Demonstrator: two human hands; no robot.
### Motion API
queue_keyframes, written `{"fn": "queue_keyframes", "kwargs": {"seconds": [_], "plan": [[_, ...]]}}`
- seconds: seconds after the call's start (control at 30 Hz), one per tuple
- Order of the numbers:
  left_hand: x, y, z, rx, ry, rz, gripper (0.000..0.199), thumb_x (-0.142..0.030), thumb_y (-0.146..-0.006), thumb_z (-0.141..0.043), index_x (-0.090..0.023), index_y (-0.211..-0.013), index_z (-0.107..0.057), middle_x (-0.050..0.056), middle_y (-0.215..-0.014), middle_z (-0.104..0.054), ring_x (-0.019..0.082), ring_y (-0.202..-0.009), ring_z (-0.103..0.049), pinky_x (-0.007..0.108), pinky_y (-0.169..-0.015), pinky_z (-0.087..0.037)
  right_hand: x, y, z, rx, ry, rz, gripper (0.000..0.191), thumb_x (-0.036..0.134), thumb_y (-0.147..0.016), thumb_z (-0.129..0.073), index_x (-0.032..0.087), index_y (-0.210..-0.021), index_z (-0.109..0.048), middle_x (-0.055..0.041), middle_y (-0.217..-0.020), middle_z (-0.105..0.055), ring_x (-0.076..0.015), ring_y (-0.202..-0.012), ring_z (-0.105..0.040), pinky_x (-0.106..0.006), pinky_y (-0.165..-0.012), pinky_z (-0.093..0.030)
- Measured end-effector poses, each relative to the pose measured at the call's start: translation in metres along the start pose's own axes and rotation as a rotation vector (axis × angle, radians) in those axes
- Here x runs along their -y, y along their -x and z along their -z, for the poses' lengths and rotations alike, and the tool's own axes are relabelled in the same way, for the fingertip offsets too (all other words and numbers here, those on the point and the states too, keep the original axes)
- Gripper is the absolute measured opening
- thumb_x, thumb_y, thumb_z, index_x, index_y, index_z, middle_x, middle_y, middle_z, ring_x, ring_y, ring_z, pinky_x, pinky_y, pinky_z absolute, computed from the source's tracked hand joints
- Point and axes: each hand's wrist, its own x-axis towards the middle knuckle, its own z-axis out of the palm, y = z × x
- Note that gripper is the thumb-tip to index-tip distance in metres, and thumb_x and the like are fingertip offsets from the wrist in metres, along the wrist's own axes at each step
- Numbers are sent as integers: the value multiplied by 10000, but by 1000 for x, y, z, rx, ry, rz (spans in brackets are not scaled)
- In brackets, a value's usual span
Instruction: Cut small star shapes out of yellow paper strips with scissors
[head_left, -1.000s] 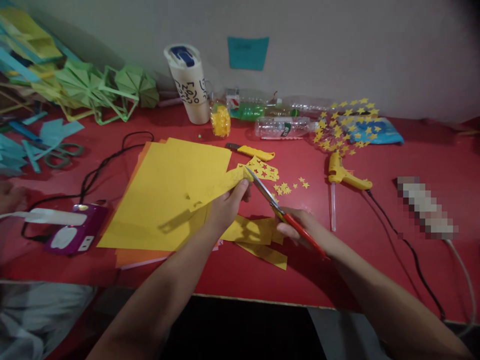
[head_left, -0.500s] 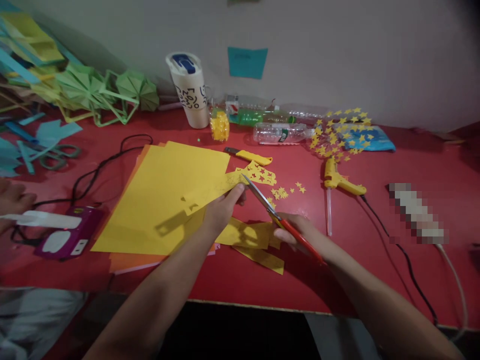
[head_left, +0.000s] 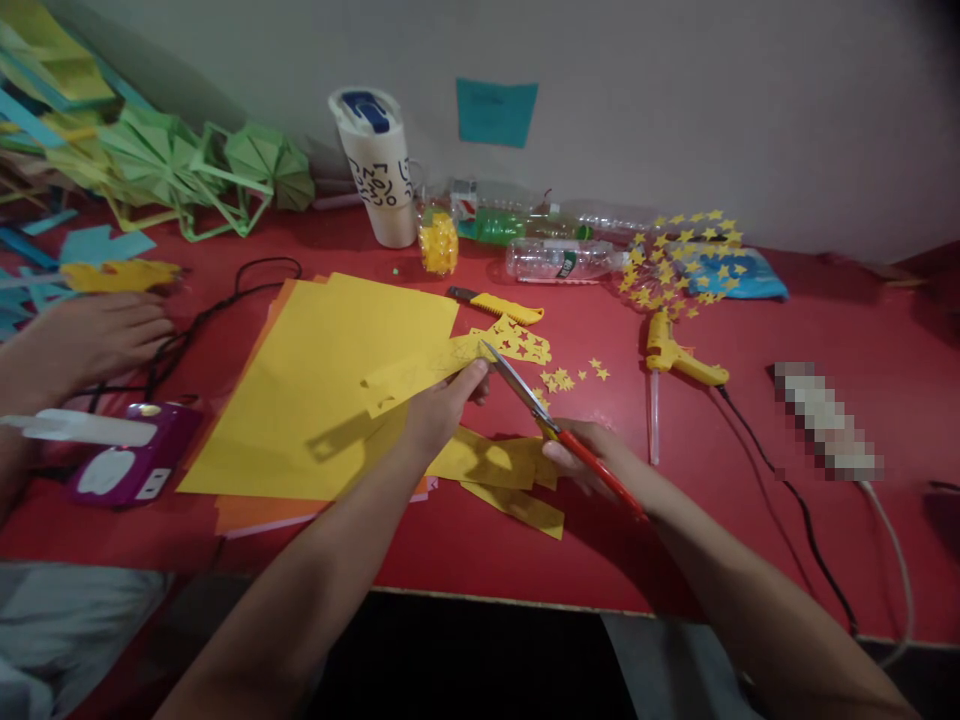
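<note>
My left hand (head_left: 448, 398) pinches a strip of yellow paper (head_left: 405, 378) near its right end, held above the stacked yellow sheets (head_left: 300, 400). Red-handled scissors (head_left: 596, 465) are gripped in my right hand (head_left: 600, 445), and their blade tips meet the strip just past my left thumb. Whether the blades are fully closed is hard to make out. Small cut-out yellow stars (head_left: 559, 380) lie to the right of the tips. Behind them is a paper scrap (head_left: 525, 343) with star-shaped holes. More yellow strips (head_left: 487, 462) lie under my wrists.
A yellow cutter knife (head_left: 502, 307), a glue gun (head_left: 686, 360) and a bunch of stars on stems (head_left: 690, 262) lie farther back. Bottles (head_left: 562, 260) and a white tumbler (head_left: 375, 175) line the wall. At left, another person's hand (head_left: 105, 340) is beside a purple power box (head_left: 135, 465).
The other person's hand at left has reached farther in, with a yellow object now by it. The view has shifted slightly. My hands, strip and scissors hold almost the same pose.
</note>
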Motion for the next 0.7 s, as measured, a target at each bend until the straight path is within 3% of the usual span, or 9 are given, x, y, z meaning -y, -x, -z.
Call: {"fn": "queue_keyframes", "kwargs": {"seconds": [0.7], "plan": [[5, -2, 2, 46, 104, -1, 365, -508, -751, -630, -196, -564, -600, 20, -626, -633, 132, -613, -571, 312, -693, -526, -9, -3, -3, 31, -49, -58, 555, 740, -794, -620, 235, -700, -410, 96, -470, -362, -73, -360, -354, -221, -371, -273]]}}
